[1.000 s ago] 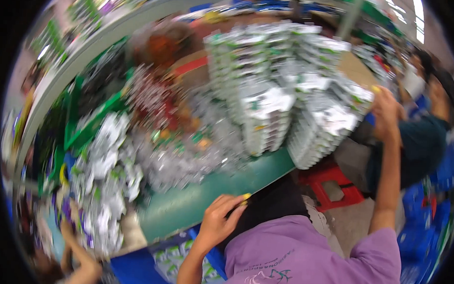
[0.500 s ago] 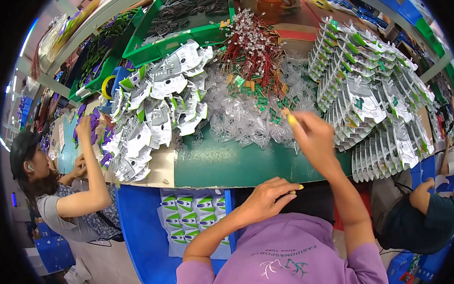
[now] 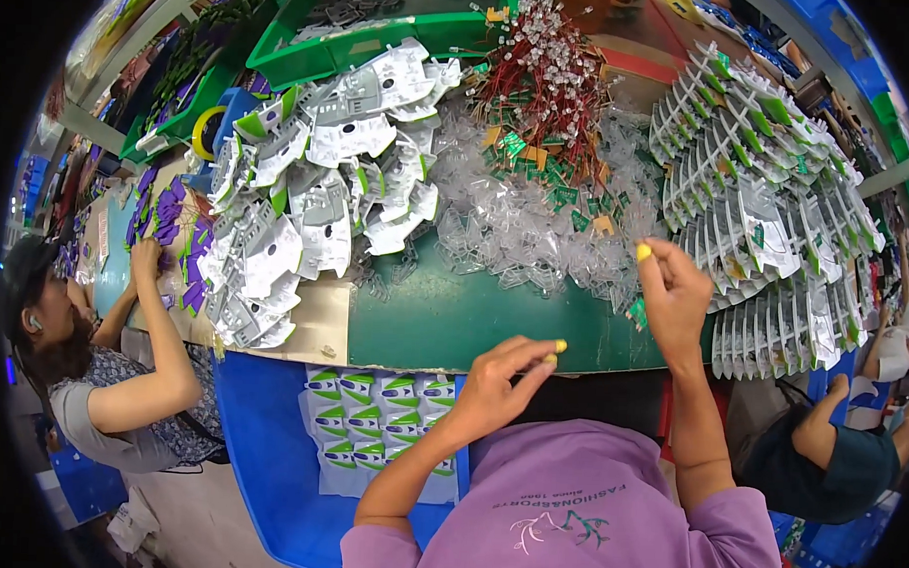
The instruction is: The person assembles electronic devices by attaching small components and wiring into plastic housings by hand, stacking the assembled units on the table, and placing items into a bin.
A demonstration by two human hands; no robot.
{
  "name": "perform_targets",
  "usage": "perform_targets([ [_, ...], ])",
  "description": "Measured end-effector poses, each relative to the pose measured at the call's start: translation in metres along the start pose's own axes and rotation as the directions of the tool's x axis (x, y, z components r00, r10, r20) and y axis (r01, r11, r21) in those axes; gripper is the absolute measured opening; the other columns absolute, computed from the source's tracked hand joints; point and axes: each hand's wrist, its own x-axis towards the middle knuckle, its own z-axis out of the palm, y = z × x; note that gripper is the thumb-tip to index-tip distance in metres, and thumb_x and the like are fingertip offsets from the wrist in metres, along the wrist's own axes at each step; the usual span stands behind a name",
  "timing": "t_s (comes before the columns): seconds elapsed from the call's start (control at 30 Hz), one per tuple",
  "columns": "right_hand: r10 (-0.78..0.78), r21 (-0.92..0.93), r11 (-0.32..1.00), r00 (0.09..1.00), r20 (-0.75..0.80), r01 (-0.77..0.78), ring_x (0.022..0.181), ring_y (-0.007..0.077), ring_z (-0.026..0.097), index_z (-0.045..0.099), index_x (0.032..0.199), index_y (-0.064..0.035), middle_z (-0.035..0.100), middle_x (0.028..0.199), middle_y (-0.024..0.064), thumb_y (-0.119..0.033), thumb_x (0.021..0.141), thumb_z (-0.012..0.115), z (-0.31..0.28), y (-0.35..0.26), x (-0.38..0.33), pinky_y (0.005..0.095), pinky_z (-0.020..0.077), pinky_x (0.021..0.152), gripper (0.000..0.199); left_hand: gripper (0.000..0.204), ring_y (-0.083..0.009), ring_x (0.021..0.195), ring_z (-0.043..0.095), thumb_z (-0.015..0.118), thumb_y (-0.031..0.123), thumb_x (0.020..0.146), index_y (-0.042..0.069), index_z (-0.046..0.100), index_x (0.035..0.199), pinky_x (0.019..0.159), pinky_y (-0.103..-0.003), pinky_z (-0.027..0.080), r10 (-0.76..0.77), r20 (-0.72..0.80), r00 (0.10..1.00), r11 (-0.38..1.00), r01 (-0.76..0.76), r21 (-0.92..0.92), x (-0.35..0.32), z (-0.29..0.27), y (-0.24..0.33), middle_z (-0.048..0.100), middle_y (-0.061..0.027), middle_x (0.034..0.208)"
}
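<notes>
Since half a second ago the view has settled and the right hand (image 3: 674, 297) has drawn back slightly from the pile of clear plastic bags (image 3: 536, 237) on the green desk (image 3: 453, 319); judged from this, a pick from the pile is under way or just finished. The right hand's grip is closed, fingers curled together, a yellow finger cot on one tip; a small green-and-clear piece (image 3: 638, 312) sits at the heel of the hand, but whether it is held cannot be told. The left hand (image 3: 501, 381) rests at the desk's near edge, fingers loosely apart, yellow cots on two tips, holding nothing visible. Containers: a green tray (image 3: 383, 41) at the far side holds grey parts; a blue bin (image 3: 268, 458) below the desk edge holds rows of white-and-green packets (image 3: 380, 402). Loose white-grey blister cards (image 3: 317, 199) are heaped at left, stacked ones (image 3: 768, 205) fanned at right, red-wired parts (image 3: 542, 77) behind. Co-workers sit at left (image 3: 121, 373) and right (image 3: 819, 447).
</notes>
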Motion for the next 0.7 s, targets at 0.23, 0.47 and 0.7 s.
perform_targets([
  [0.23, -0.349, 0.211, 0.93, 0.904, 0.248, 0.301, 0.043, 0.0081, 0.045, 0.069, 0.084, -0.0002, 0.051, 0.054, 0.0031, 0.006, 0.069, 0.061, -0.016, -0.033, -0.038, 0.0239, 0.0313, 0.041, 0.019, 0.031, -0.0129, 0.089, 0.06, 0.057, 0.011, 0.094, -0.001, 0.055, 0.123, 0.08, -0.027, 0.049, -0.131, -0.126, 0.983, 0.802, 0.03, -0.596, 0.037, -0.012, 0.021, 0.061, -0.0069, 0.101],
  [0.47, -0.392, 0.213, 0.917, 0.857, 0.334, 0.336, 0.047, 0.0121, 0.05, 0.067, 0.085, -0.0006, 0.053, 0.057, 0.0049, 0.005, 0.067, 0.062, -0.017, -0.017, -0.042, 0.0254, 0.0372, 0.043, 0.02, 0.02, -0.01, 0.089, 0.059, 0.062, 0.005, 0.091, -0.002, 0.063, 0.109, 0.079, -0.024, 0.048, -0.026, -0.031, 0.999, 0.865, 0.007, -0.501, 0.044, -0.012, 0.022, 0.061, -0.0052, 0.099],
  [0.7, -0.331, 0.36, 0.902, 0.919, 0.215, 0.24, 0.06, 0.0147, 0.059, 0.064, 0.093, 0.0007, 0.061, 0.078, 0.0087, 0.007, 0.072, 0.069, 0.009, -0.029, -0.038, 0.0269, 0.0469, 0.052, 0.022, 0.015, -0.0075, 0.084, 0.059, 0.066, -0.001, 0.086, -0.002, 0.066, 0.101, 0.073, -0.021, 0.049, -0.079, -0.167, 0.983, 0.856, -0.02, -0.516, 0.038, 0.001, 0.021, 0.063, -0.0041, 0.095],
])
